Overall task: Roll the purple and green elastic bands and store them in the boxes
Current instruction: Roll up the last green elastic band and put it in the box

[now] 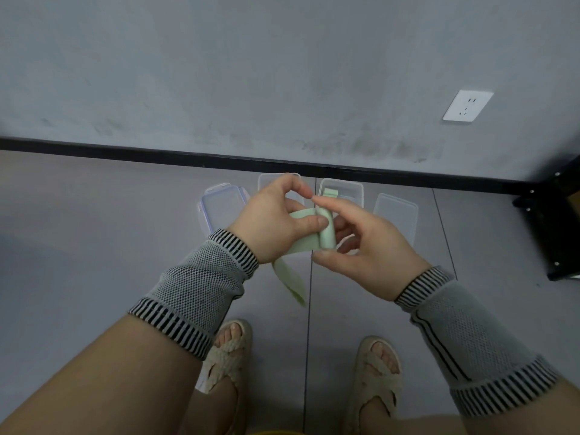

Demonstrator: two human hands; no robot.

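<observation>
At centre frame we are pinching the green elastic band [309, 229] with our left hand [276, 221], while our right hand [364, 246] is curling round its rolled end; the loose tail is dangling below. Our hands are partly hiding two clear boxes [343, 189] on the floor, lids [221, 205] lying beside them.

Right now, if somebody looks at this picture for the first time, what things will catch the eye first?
In the middle, the left hand and the right hand hold a pale green elastic band, part rolled, with its loose tail hanging down between them. Behind the hands, clear plastic boxes and lids sit in a row on the grey floor near the wall; one box already holds a green roll. A white wall socket stands out at upper right.
</observation>
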